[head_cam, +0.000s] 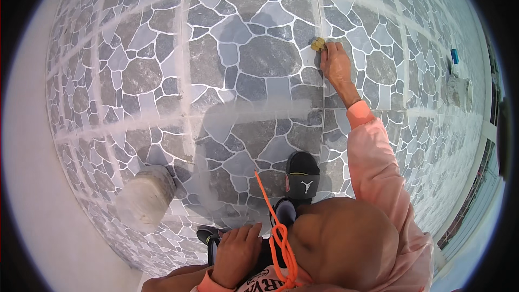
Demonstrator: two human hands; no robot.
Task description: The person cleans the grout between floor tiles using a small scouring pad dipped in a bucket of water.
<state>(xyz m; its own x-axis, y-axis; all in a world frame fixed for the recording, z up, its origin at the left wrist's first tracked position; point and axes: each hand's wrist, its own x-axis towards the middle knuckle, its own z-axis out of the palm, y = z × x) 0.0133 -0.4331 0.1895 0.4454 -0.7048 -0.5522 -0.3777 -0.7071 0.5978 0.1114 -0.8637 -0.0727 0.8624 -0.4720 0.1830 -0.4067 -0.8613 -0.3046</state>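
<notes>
My right hand (337, 63) reaches forward to the floor with a crumpled yellow sponge or wad (318, 44) pinched in its fingers. The wad sits against a joint line between stone-patterned tiles (269, 54). Pale grout or powder bands (184, 48) run along many of the joints. Close to my body, my left hand (238, 247) rests bent by my knee; its palm is hidden and nothing shows in it.
A whitish, dirty bucket (146, 196) stands at the left, and another bucket (459, 94) lies or stands far right, near a small blue object (455, 56). A black slide sandal (303, 178) covers my foot. An orange drawstring (279, 233) dangles ahead of my knee. A plain wall (30, 129) borders the left.
</notes>
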